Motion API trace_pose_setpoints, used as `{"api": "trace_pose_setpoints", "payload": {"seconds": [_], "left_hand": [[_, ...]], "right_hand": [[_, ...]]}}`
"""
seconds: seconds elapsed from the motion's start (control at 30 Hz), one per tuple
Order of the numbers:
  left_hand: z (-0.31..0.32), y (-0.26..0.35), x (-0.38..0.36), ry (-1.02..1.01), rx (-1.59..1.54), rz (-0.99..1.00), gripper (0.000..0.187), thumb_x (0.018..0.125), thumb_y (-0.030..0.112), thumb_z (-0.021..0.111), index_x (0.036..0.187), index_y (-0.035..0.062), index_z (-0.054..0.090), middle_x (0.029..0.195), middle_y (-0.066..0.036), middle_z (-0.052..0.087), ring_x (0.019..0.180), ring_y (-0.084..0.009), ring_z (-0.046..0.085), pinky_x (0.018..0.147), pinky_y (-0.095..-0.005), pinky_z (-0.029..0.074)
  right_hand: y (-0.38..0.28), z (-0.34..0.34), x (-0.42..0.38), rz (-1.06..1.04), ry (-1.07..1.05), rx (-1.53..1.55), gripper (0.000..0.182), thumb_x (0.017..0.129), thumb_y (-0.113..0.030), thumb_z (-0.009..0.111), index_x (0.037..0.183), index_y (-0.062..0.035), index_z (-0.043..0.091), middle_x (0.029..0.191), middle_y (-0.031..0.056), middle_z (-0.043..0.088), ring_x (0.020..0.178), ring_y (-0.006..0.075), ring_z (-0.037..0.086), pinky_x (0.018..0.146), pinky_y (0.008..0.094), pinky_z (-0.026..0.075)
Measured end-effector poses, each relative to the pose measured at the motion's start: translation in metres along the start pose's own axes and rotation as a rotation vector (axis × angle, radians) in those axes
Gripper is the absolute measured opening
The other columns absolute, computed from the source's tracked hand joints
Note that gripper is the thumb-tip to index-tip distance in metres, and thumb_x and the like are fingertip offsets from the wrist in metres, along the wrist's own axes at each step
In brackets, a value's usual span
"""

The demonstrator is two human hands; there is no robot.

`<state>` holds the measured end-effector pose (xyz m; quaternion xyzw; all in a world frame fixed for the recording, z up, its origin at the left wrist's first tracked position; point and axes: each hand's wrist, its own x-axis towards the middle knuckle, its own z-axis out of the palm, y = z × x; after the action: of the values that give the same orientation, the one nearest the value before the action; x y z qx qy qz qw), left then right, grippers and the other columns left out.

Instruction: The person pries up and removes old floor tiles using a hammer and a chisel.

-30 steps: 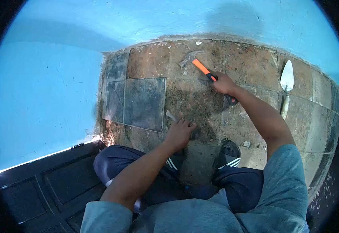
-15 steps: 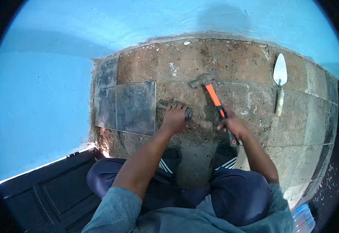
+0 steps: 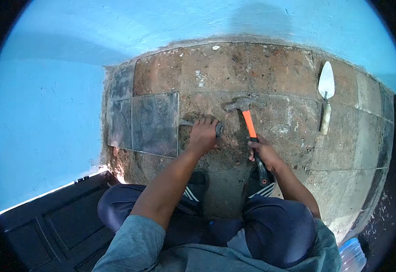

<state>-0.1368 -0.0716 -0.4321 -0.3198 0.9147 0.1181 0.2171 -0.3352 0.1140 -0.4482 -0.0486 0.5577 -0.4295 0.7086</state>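
Note:
My left hand is wrapped round a chisel that lies low over the floor. Its blade points left, with the tip at the right edge of a dark raised tile; the round handle end sticks out right of my fist. In my right hand is a claw hammer with an orange and black handle, gripped on the black part. The hammer head is away from the chisel, up and to the right of its handle end.
A trowel lies on the brownish, worn floor at the right. Blue walls rise at the left and far side. A dark panelled door stands at lower left, and a clear plastic bottle at lower right.
The hammer and my right hand have shifted left and a little toward me, the handle now standing less slanted. My left hand keeps its hold on the chisel at the tile edge.

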Motion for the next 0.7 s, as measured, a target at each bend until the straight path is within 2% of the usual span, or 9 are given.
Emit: {"api": "trace_pose_setpoints", "payload": {"seconds": [0.13, 0.23, 0.33, 0.43, 0.53, 0.63, 0.7], "left_hand": [[-0.005, -0.001, 0.002, 0.020, 0.008, 0.007, 0.074, 0.078, 0.039, 0.078, 0.139, 0.0077, 0.052, 0.127, -0.017, 0.058, 0.124, -0.0335, 0.054, 0.106, -0.0476, 0.038], [-0.006, 0.001, 0.012, 0.074, 0.014, -0.024, 0.067, 0.081, 0.032, 0.073, 0.139, 0.0079, 0.052, 0.126, -0.017, 0.058, 0.124, -0.0325, 0.054, 0.107, -0.0467, 0.037], [-0.027, 0.007, 0.026, 0.020, -0.042, -0.025, 0.063, 0.080, 0.024, 0.071, 0.138, 0.0079, 0.053, 0.126, -0.016, 0.058, 0.125, -0.0318, 0.053, 0.109, -0.0462, 0.036], [-0.040, 0.007, 0.042, 0.129, -0.007, 0.003, 0.062, 0.081, 0.023, 0.072, 0.138, 0.0084, 0.053, 0.127, -0.015, 0.057, 0.126, -0.0312, 0.051, 0.110, -0.0452, 0.035], [-0.047, 0.000, 0.061, 0.137, -0.034, 0.003, 0.063, 0.081, 0.022, 0.073, 0.139, 0.0089, 0.053, 0.129, -0.014, 0.057, 0.127, -0.0308, 0.050, 0.110, -0.0440, 0.036], [-0.050, -0.009, 0.074, 0.118, -0.001, -0.022, 0.069, 0.081, 0.033, 0.076, 0.140, 0.0076, 0.052, 0.131, -0.016, 0.056, 0.129, -0.0326, 0.049, 0.114, -0.0468, 0.034], [-0.049, -0.015, 0.076, 0.127, -0.001, -0.036, 0.068, 0.082, 0.030, 0.075, 0.141, 0.0071, 0.051, 0.133, -0.016, 0.055, 0.129, -0.0324, 0.049, 0.114, -0.0471, 0.034]], "right_hand": [[0.003, 0.008, 0.003, -0.076, 0.062, -0.049, 0.037, 0.103, -0.023, 0.054, 0.134, -0.0020, 0.049, 0.073, 0.0035, 0.053, 0.057, 0.0140, 0.051, 0.055, 0.0298, 0.047], [0.008, 0.007, 0.005, -0.122, 0.074, -0.078, 0.037, 0.105, -0.026, 0.052, 0.134, -0.0025, 0.050, 0.073, 0.0030, 0.052, 0.057, 0.0136, 0.049, 0.054, 0.0299, 0.045], [0.012, 0.004, 0.008, -0.093, 0.075, -0.081, 0.037, 0.106, -0.026, 0.052, 0.134, -0.0023, 0.050, 0.075, 0.0030, 0.052, 0.058, 0.0133, 0.049, 0.053, 0.0298, 0.045], [0.005, 0.007, 0.002, -0.086, 0.065, -0.094, 0.038, 0.105, -0.026, 0.053, 0.134, -0.0023, 0.050, 0.077, 0.0030, 0.052, 0.059, 0.0130, 0.049, 0.053, 0.0297, 0.046], [0.009, 0.005, 0.004, -0.108, 0.062, -0.105, 0.038, 0.105, -0.027, 0.053, 0.134, -0.0025, 0.050, 0.078, 0.0029, 0.053, 0.060, 0.0129, 0.050, 0.054, 0.0297, 0.046], [0.014, 0.004, 0.009, -0.118, 0.075, -0.118, 0.037, 0.105, -0.027, 0.054, 0.133, -0.0030, 0.051, 0.078, 0.0026, 0.053, 0.060, 0.0125, 0.050, 0.054, 0.0296, 0.046], [0.015, 0.002, 0.009, -0.117, 0.070, -0.118, 0.036, 0.105, -0.027, 0.054, 0.132, -0.0031, 0.051, 0.077, 0.0023, 0.052, 0.061, 0.0123, 0.051, 0.054, 0.0295, 0.046]]}}
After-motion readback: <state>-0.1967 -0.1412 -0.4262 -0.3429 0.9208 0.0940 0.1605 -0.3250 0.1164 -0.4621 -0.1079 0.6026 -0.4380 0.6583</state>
